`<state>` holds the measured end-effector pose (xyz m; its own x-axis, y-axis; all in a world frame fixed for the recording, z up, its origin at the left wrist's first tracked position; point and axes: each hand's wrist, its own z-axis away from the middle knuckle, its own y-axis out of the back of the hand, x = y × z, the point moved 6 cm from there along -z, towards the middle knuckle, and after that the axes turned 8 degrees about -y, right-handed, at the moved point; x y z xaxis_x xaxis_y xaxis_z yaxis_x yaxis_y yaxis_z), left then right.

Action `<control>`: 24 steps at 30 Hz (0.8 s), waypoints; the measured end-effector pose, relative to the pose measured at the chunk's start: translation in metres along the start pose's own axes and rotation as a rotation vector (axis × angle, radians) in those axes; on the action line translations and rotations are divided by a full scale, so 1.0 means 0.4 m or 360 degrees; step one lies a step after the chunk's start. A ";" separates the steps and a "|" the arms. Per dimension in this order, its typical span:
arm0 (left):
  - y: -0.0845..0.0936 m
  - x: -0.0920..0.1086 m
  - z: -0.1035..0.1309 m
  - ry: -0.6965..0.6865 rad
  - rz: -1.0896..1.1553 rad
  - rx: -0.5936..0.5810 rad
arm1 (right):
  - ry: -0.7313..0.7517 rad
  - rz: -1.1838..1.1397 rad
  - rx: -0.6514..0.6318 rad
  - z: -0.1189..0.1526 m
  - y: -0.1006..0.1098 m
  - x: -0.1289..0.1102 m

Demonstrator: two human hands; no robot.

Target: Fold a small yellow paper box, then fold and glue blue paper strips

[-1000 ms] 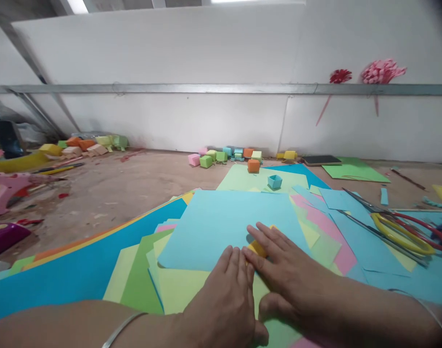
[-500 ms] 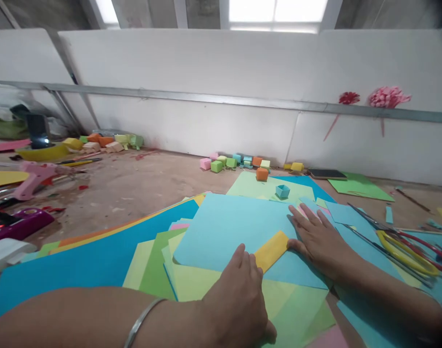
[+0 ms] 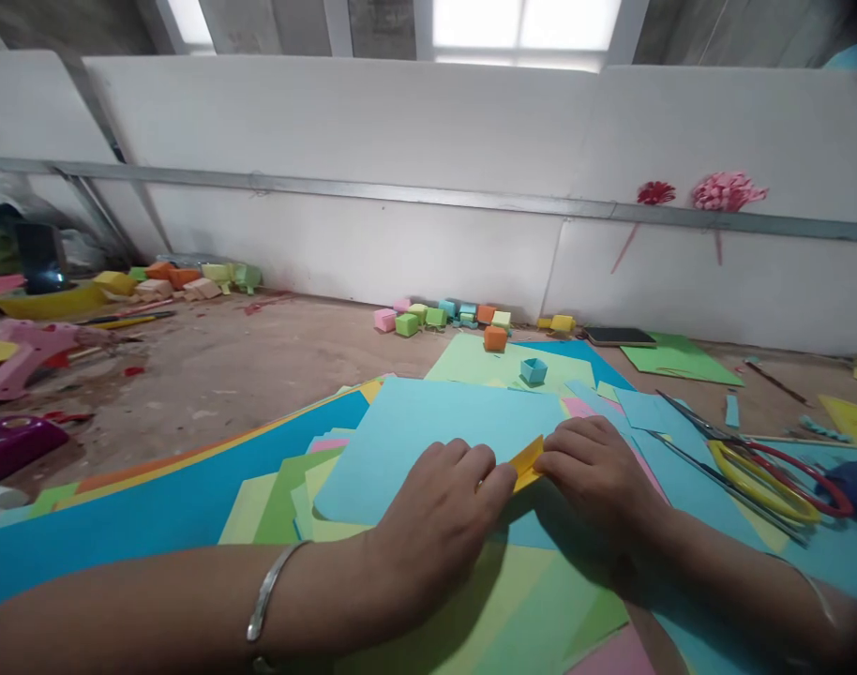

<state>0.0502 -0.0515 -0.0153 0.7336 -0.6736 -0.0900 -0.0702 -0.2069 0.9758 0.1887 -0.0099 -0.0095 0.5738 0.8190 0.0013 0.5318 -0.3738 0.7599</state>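
A folded strip of yellow paper [image 3: 526, 466] is held between my two hands, just above a light blue sheet [image 3: 428, 422]. My left hand [image 3: 446, 516] pinches its near left end between thumb and fingers. At the far right end, my right hand [image 3: 597, 473] grips it with curled fingers. Much of the strip is hidden by the fingers. Under the blue sheet lie pale green sheets [image 3: 471, 609] and a large dark blue sheet [image 3: 154, 497].
Two pairs of scissors [image 3: 766, 478] lie to the right. A small blue paper box [image 3: 533, 371] and an orange paper cube [image 3: 495, 338] sit beyond the sheets. A pink glue gun [image 3: 31, 352] and a purple tool [image 3: 21, 445] are at the left.
The yellow paper lay flat with my left hand over its near end and my right hand spread beside it. Now both hands pinch it, raised off the sheet.
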 end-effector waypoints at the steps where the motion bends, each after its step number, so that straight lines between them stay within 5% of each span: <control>1: 0.007 0.001 0.001 -0.0020 0.0005 0.0019 | 0.0036 0.0018 -0.0008 0.001 0.001 -0.004; 7: 0.002 -0.010 -0.004 0.0047 0.0176 -0.0135 | 0.0074 0.0083 -0.0497 0.022 -0.041 -0.025; 16: -0.051 -0.028 -0.011 0.0030 0.0174 -0.0438 | -0.0036 -0.0040 -0.0652 0.024 -0.053 -0.031; 24: -0.046 -0.006 -0.005 -0.0032 0.0010 -0.0512 | 0.0229 0.0112 -0.0336 0.000 0.007 -0.066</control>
<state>0.0509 -0.0447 -0.0328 0.7202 -0.6886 -0.0845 0.1447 0.0300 0.9890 0.1751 -0.0326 -0.0073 0.5022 0.8534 0.1399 0.3431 -0.3451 0.8736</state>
